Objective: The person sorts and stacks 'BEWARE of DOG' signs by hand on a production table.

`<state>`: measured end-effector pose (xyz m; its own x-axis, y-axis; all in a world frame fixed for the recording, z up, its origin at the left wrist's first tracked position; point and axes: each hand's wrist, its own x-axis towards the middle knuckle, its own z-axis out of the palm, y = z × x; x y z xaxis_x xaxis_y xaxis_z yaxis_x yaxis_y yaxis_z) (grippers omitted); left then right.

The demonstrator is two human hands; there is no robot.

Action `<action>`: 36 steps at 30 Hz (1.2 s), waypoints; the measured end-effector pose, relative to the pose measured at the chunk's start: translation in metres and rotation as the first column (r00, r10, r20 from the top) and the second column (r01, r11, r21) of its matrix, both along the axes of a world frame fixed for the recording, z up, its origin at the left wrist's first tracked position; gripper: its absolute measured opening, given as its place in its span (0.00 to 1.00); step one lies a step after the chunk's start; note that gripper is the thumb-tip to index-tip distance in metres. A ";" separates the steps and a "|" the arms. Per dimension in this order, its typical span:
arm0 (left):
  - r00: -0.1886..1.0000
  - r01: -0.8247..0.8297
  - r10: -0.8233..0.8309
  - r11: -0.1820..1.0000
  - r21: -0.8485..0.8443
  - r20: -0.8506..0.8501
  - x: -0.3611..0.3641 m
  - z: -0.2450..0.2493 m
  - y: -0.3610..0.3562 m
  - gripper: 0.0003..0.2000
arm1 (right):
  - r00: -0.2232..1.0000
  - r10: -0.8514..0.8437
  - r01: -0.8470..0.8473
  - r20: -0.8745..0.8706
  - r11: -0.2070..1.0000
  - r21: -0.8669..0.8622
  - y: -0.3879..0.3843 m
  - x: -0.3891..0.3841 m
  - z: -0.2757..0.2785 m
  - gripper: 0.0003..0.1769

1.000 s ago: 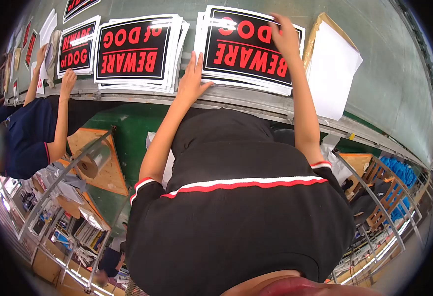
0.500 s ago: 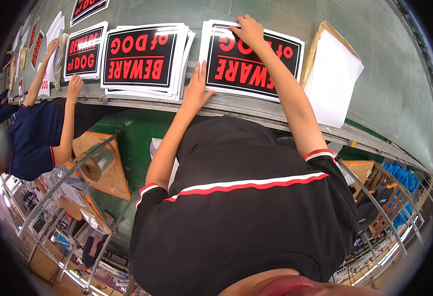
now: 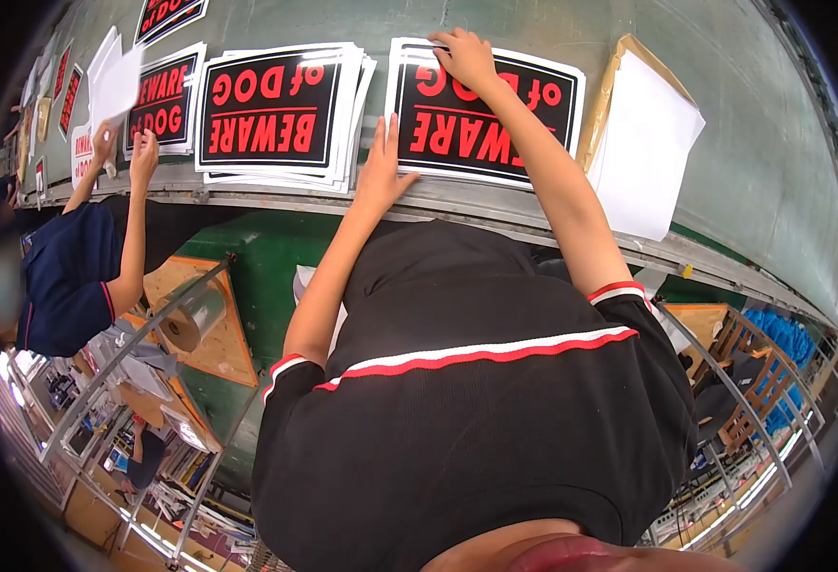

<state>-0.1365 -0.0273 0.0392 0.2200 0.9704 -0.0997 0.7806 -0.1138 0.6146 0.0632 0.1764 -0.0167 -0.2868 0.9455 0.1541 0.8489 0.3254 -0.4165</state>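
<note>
A stack of black "BEWARE of DOG" signs [image 3: 495, 114] with red letters lies on the green table [image 3: 743, 143] in front of me. My right hand [image 3: 462, 57] reaches across it, and its fingers curl on the far left corner of the top sign. At the near left edge of that stack my left hand [image 3: 381, 167] lies flat by the table's rim, fingers apart and holding nothing. A second, thicker stack of the same signs [image 3: 271, 110] sits just to the left.
A pile of white sheets on brown paper [image 3: 643, 143] lies right of my stack. At the left a co-worker in a dark blue shirt [image 3: 66, 276] holds up a white sheet [image 3: 113, 81] over more signs [image 3: 161, 100]. Below the table stand a film roll [image 3: 190, 319] and metal racks.
My right hand has slid from the far right of the top sign to its far left corner. My left hand has stayed put. The co-worker has lifted a white sheet.
</note>
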 end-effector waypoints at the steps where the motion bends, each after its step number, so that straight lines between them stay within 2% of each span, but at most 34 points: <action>1: 1.000 0.001 -0.001 1.000 0.002 -0.001 0.000 -0.001 0.000 0.60 | 1.000 -0.007 0.007 0.012 1.000 -0.005 0.000 -0.001 0.001 0.16; 7: 1.000 0.004 -0.004 1.000 0.005 -0.012 0.000 -0.001 0.000 0.59 | 0.994 0.099 -0.098 0.046 0.995 -0.033 0.000 0.004 0.005 0.20; 10: 1.000 0.013 -0.013 1.000 0.001 0.001 -0.001 -0.001 0.001 0.58 | 0.993 0.112 -0.113 -0.036 0.993 -0.035 0.004 0.018 0.002 0.21; 13: 1.000 0.014 -0.013 1.000 0.028 -0.014 -0.001 -0.002 -0.001 0.59 | 0.986 0.039 -0.040 -0.162 0.999 -0.001 0.011 0.064 -0.003 0.21; 14: 0.992 0.019 -0.002 0.991 0.134 -0.127 0.003 0.003 -0.001 0.56 | 0.989 0.027 -0.024 -0.142 0.999 0.023 0.013 0.086 -0.002 0.20; 15: 0.990 0.077 -0.053 0.979 0.186 -0.133 0.008 0.011 0.003 0.55 | 0.992 0.011 -0.006 -0.122 0.999 0.046 0.014 0.109 -0.001 0.20; 17: 0.976 0.198 -0.161 0.938 0.285 -0.145 0.022 0.024 0.012 0.51 | 0.997 -0.055 0.052 0.061 0.998 0.039 0.012 0.147 0.003 0.16; 18: 0.961 0.277 -0.269 0.916 0.289 -0.069 0.032 0.021 0.020 0.44 | 0.996 -0.040 0.038 0.084 0.999 0.021 0.010 0.161 0.005 0.15; 21: 0.821 0.553 -0.567 0.763 0.334 -0.065 0.087 0.018 0.037 0.32 | 0.992 -0.014 0.017 0.128 1.000 -0.020 0.008 0.185 0.010 0.13; 23: 0.710 0.667 -0.698 0.628 0.401 -0.089 0.134 0.001 0.042 0.24 | 0.993 -0.021 0.026 0.120 0.999 -0.043 0.005 0.186 0.011 0.13; 25: 0.575 0.741 -0.808 0.449 0.499 -0.127 0.179 -0.014 0.045 0.20 | 0.994 -0.037 0.045 0.102 0.996 -0.076 0.004 0.182 0.012 0.13; 28: 0.457 0.793 -0.864 0.290 0.536 -0.210 0.231 -0.027 0.045 0.18 | 0.994 -0.056 0.064 0.089 0.993 -0.094 0.002 0.178 0.014 0.14; 31: 0.380 0.869 -0.878 0.231 0.438 -0.290 0.252 -0.035 0.048 0.16 | 0.995 -0.072 0.082 0.074 0.987 -0.140 0.000 0.174 0.022 0.13; 35: 0.309 0.909 -0.904 0.188 0.373 -0.297 0.263 -0.042 0.052 0.12 | 0.995 -0.078 0.086 0.055 0.984 -0.158 -0.003 0.172 0.027 0.16; 36: 0.327 0.897 -0.895 0.193 0.398 -0.303 0.265 -0.048 0.050 0.12 | 0.996 -0.077 0.085 0.053 0.984 -0.156 -0.004 0.174 0.025 0.16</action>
<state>0.1285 0.0232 -0.0091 0.9720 0.0308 0.2329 -0.0293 -0.9678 0.2501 0.2368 0.1725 0.0086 -0.2117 0.9773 -0.0105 0.8893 0.1881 -0.4168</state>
